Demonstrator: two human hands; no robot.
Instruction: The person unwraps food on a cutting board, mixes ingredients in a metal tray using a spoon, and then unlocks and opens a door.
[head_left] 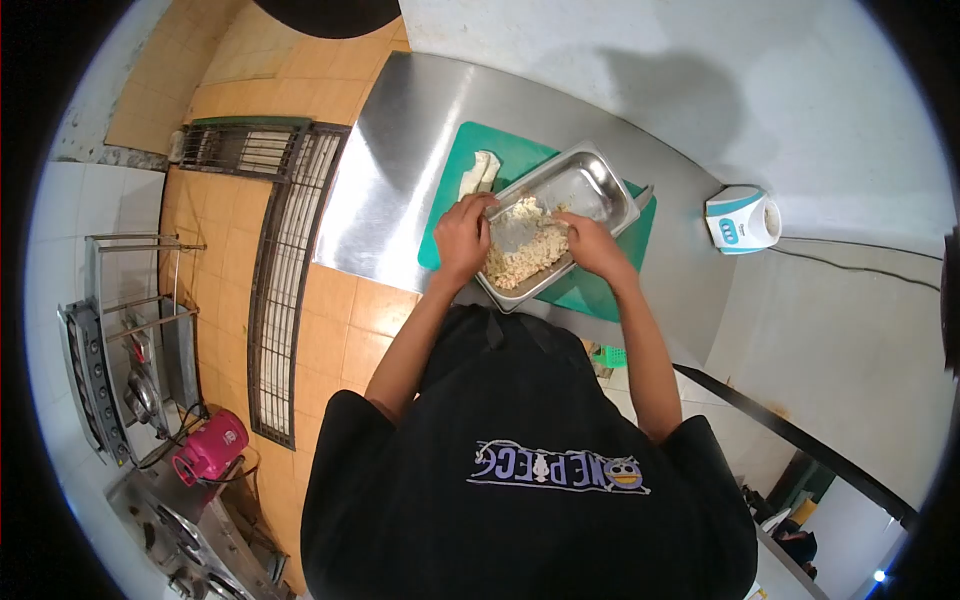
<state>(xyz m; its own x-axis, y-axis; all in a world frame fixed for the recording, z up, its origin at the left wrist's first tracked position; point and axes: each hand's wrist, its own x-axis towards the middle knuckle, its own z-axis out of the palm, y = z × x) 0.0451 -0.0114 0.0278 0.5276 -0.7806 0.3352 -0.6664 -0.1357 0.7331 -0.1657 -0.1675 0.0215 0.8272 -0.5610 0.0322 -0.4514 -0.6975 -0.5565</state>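
A rectangular metal pan (610, 175) lies at a slant on a green cutting board (455, 165). Pale, crumbly chopped food (530, 262) covers the pan's near and left part, with a smaller lighter heap (525, 210) beside it. My left hand (463, 237) is closed around the pan's left rim. Inside the pan, at the edge of the food, my right hand (592, 245) has its fingers drawn together; what they hold, if anything, is too small to make out. A folded whitish cloth (481, 173) rests on the board just beyond my left hand.
Under everything is a steel table (385, 190). What looks like a knife (644, 197) pokes out past the pan's right end. A white and blue appliance (741, 220) stands by the wall at right. On the left are a floor grate (285, 280) and a pink gas cylinder (212, 447).
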